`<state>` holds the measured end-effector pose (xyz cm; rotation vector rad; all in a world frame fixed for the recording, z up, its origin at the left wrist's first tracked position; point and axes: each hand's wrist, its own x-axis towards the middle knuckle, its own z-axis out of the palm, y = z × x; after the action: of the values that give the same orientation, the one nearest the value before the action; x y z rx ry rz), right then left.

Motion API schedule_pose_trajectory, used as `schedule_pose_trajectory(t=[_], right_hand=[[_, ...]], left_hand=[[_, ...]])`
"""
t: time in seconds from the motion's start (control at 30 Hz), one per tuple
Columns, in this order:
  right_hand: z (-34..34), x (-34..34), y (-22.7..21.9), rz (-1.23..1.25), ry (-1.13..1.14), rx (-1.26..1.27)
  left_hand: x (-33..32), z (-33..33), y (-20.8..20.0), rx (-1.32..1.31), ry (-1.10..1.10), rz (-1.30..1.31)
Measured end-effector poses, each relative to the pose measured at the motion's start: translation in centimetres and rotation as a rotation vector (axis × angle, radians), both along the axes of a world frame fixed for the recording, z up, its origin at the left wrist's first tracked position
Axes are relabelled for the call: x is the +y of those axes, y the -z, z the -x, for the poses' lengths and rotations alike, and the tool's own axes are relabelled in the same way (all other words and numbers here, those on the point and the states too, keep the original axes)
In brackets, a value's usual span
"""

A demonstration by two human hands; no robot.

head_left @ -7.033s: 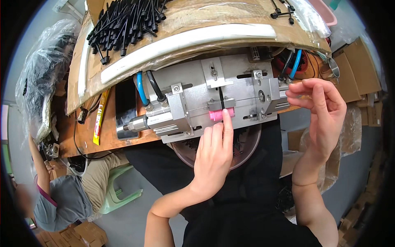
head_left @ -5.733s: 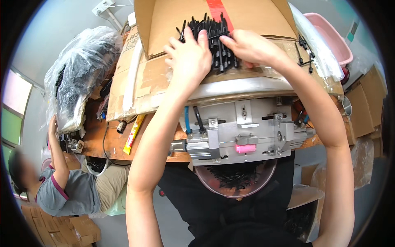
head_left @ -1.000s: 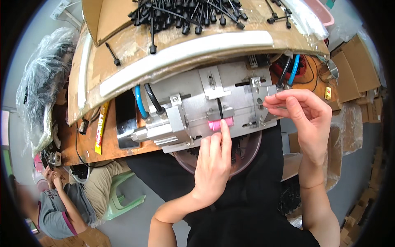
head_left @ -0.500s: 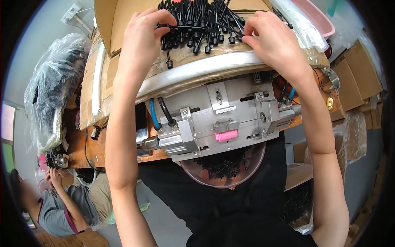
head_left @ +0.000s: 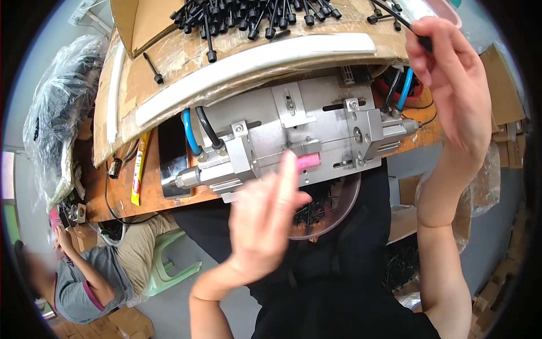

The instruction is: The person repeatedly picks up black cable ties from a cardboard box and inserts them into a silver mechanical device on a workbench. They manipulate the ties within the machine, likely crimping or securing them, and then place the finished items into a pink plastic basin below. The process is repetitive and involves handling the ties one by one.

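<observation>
Off the pile [head_left: 248,16] swings my right hand [head_left: 458,85], rod [head_left: 400,18] pinched!
My left hand [head_left: 261,226], seemingly empty, points beside the pink piece [head_left: 309,161]; slack pinch might drop the rod.

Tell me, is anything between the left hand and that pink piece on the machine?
Nothing visible: the left hand points its index finger up beside the pink piece, overlapping its left side in view; contact is unclear.

- The scene is viewed from the wearer's head, faced downward through a fisheye lens;
- the machine [head_left: 330,129] is seen from close above, near mid-frame;
- the bench [head_left: 116,192] and floor [head_left: 175,311] are taken in around it; the corners are blacked out.
</observation>
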<state>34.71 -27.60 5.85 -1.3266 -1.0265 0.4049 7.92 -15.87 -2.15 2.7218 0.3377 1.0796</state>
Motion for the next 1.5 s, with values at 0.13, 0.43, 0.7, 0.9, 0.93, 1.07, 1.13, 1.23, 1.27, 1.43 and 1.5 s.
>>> schedule_pose_trajectory(t=[0.13, 0.43, 0.7, 0.9, 0.93, 1.07, 1.13, 1.23, 1.27, 1.43, 1.5], right_hand=[[2.1, -1.1, 0.2, -0.108, -0.043, 0.060], [5.8, -0.4, 1.1, -0.112, 0.172, -0.177], [-0.7, 6.0, -1.3, 0.306, 0.270, -0.996], [0.5, 12.1, -1.5, 0.277, 0.000, -1.057], [0.4, 13.0, -0.8, 0.284, -0.047, -1.024], [0.6, 13.8, -0.7, 0.212, -0.064, -1.149], [0.5, 13.4, -0.8, 0.193, -0.073, -1.186], [0.4, 13.2, -1.2, 0.148, -0.102, -1.193], [0.5, 13.1, -1.5, 0.102, -0.099, -1.203], [2.8, 8.7, -2.8, 0.108, -0.025, -0.595], [3.2, 7.7, -0.9, 0.085, -0.046, -0.336]], left_hand=[[-3.8, -1.4, 3.9, 0.127, -0.024, 0.173], [-2.6, -1.9, 2.3, -0.065, 0.067, 0.256], [-0.6, -1.4, 0.6, -0.190, 0.077, 0.525], [0.0, -0.9, 0.9, -0.213, 0.085, 0.632], [0.1, -0.8, 1.0, -0.229, 0.086, 0.631], [0.4, 0.0, 1.1, -0.274, 0.027, 0.645], [0.7, -0.1, 1.3, -0.287, 0.040, 0.621], [0.6, -0.3, 1.7, -0.283, 0.074, 0.619], [0.6, -0.3, 1.5, -0.266, 0.054, 0.611], [0.2, 0.4, 1.1, -0.196, -0.015, 0.384], [-0.2, 0.2, 0.9, -0.224, 0.028, 0.320]])
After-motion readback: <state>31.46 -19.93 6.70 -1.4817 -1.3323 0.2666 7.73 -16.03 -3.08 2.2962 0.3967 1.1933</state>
